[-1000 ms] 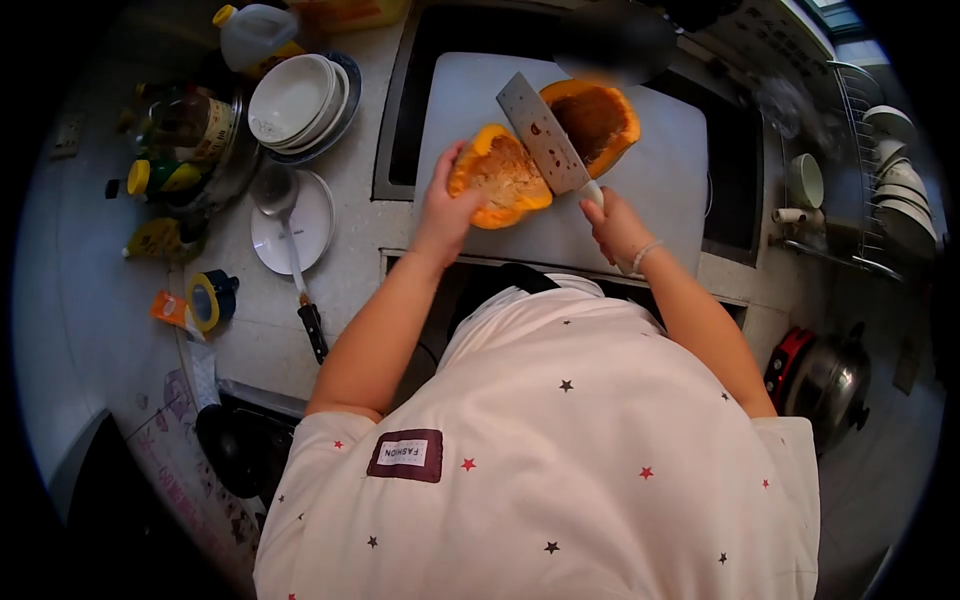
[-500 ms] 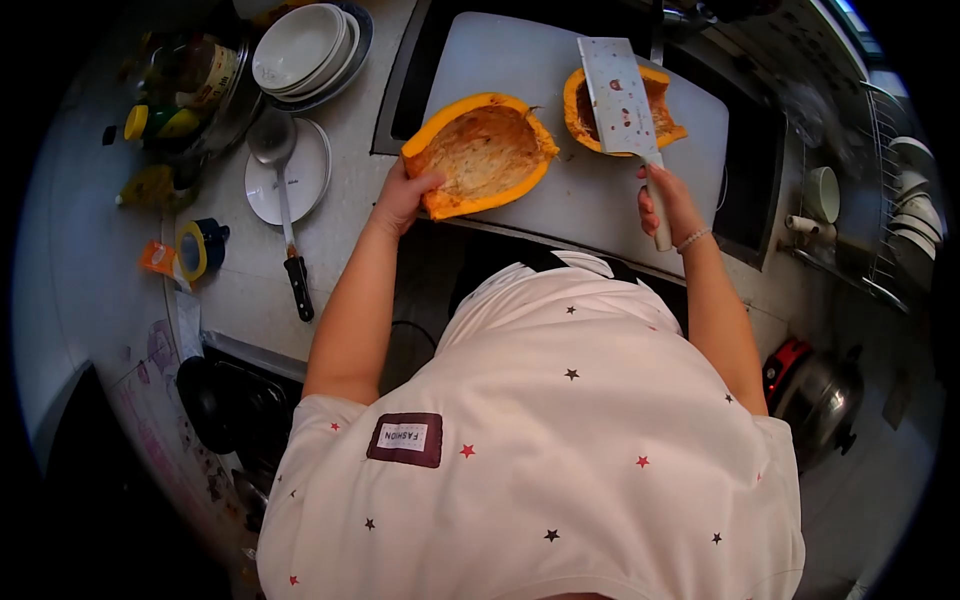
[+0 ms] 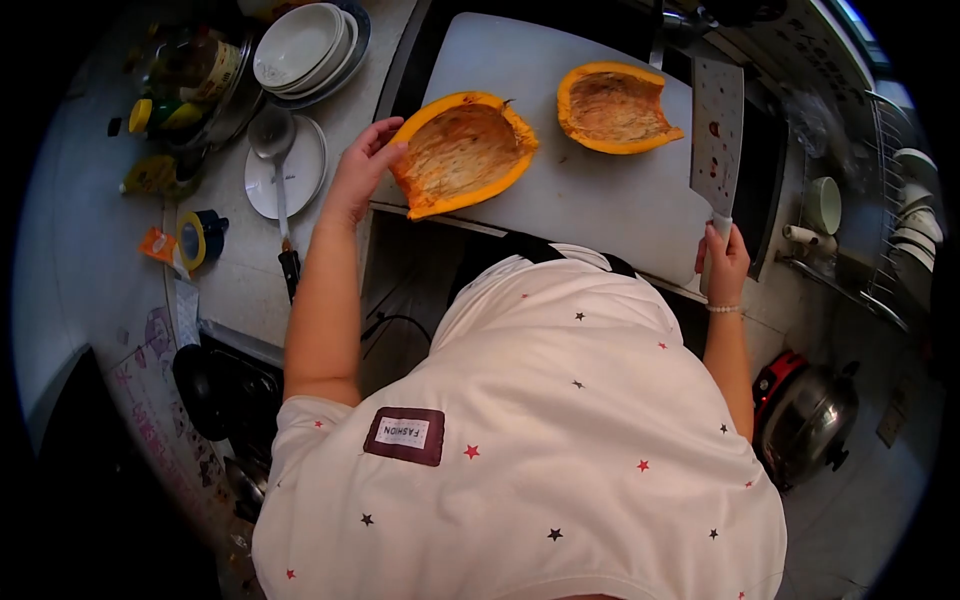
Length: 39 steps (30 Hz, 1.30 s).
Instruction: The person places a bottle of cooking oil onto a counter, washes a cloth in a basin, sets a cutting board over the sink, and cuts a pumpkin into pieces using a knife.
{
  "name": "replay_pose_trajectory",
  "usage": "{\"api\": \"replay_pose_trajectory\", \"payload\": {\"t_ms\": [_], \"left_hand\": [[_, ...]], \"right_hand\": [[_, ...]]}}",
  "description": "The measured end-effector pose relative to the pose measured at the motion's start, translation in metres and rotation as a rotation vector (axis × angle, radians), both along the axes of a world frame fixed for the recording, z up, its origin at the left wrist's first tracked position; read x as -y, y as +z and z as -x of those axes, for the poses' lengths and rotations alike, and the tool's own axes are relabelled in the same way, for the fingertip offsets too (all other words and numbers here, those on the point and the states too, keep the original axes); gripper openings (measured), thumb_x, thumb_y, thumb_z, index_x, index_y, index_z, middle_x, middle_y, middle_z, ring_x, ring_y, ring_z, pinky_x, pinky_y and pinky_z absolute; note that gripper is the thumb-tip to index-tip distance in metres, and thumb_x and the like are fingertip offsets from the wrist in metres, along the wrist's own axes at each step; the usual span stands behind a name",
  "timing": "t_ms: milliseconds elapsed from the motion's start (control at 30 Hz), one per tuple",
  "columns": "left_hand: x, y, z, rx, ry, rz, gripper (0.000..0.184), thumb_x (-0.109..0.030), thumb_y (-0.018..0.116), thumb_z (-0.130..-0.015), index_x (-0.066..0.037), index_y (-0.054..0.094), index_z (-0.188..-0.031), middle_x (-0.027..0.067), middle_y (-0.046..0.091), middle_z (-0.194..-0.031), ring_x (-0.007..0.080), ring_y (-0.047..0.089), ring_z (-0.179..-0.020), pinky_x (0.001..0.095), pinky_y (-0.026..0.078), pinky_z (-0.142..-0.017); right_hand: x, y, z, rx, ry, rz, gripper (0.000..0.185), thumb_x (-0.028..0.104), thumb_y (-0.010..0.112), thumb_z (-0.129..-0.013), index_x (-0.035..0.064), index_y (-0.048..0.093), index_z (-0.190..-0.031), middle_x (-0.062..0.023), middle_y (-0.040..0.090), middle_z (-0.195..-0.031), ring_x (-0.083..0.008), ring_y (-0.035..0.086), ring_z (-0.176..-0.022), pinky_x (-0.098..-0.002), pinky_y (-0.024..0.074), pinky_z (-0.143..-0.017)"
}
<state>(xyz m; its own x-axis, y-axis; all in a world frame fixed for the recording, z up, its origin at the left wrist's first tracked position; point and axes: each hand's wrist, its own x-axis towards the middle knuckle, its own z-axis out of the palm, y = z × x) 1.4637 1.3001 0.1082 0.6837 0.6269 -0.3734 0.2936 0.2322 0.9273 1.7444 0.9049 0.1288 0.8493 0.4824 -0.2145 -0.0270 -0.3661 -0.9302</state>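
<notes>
Orange pumpkin piece [image 3: 465, 150] likely stiff, best held by rind; left grip [image 3: 363, 172] spread at nine o'clock, cleaver [image 3: 716, 140] clasped by right grip [image 3: 730, 263].

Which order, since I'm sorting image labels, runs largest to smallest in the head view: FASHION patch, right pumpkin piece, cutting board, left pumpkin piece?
1. Cutting board
2. Left pumpkin piece
3. Right pumpkin piece
4. FASHION patch

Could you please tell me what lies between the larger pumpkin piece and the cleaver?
In the head view, the smaller pumpkin piece lies between them, hollow side up on the cutting board, with bare board between it and the larger piece.
</notes>
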Motion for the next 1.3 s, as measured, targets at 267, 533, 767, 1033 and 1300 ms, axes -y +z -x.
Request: {"api": "replay_pose_trajectory", "payload": {"t_ms": [267,533,767,1033,1300], "left_hand": [[-0.024,0.026,-0.067,-0.365,-0.370,-0.326,0.050,-0.018,0.066,-0.077,-0.003,0.050,-0.121,0.0118,0.060,-0.106,0.0192,0.057,-0.098,0.0290,0.043,-0.086],[-0.013,0.031,-0.111,-0.671,-0.663,-0.500,0.045,-0.017,0.065,-0.073,-0.002,0.055,-0.114,0.0149,0.061,-0.105,0.0259,0.059,-0.096,0.0314,0.044,-0.084],[-0.020,0.022,-0.104,-0.646,-0.641,-0.398,0.039,-0.015,0.062,-0.073,0.000,0.057,-0.108,0.0137,0.064,-0.095,0.0245,0.062,-0.087,0.0314,0.047,-0.078],[-0.017,0.015,-0.082,-0.645,-0.346,0.082,0.035,-0.019,0.058,-0.077,-0.003,0.056,-0.108,0.0090,0.063,-0.097,0.0194,0.063,-0.083,0.0315,0.050,-0.074],[0.014,0.014,-0.067,-0.391,-0.165,0.404,0.047,-0.032,0.060,-0.083,-0.003,0.047,-0.118,0.0114,0.060,-0.104,0.0244,0.063,-0.089,0.0406,0.053,-0.078]], "right_hand": [[0.031,-0.019,0.006,0.182,-0.120,0.229,0.025,0.026,0.064,-0.082,0.0043,0.062,-0.094,0.0014,0.052,-0.055,-0.0056,0.048,-0.044,-0.0217,0.0382,-0.043],[0.039,-0.034,0.005,0.287,-0.215,0.319,0.030,0.031,0.065,-0.081,0.0070,0.063,-0.098,-0.0012,0.057,-0.058,-0.0084,0.052,-0.046,-0.0245,0.0412,-0.047],[0.045,-0.039,0.000,0.465,-0.257,0.557,0.032,0.037,0.067,-0.076,0.0143,0.064,-0.098,-0.0098,0.064,-0.068,-0.0253,0.062,-0.062,-0.0348,0.0470,-0.059],[0.030,-0.040,-0.002,0.493,-0.232,0.670,0.033,0.038,0.066,-0.075,0.0162,0.064,-0.100,-0.0105,0.065,-0.074,-0.0269,0.064,-0.067,-0.0360,0.0482,-0.061],[0.029,-0.056,-0.005,0.525,-0.212,0.603,0.035,0.041,0.065,-0.076,0.0166,0.064,-0.102,-0.0105,0.066,-0.079,-0.0282,0.064,-0.070,-0.0364,0.0489,-0.064]]}}
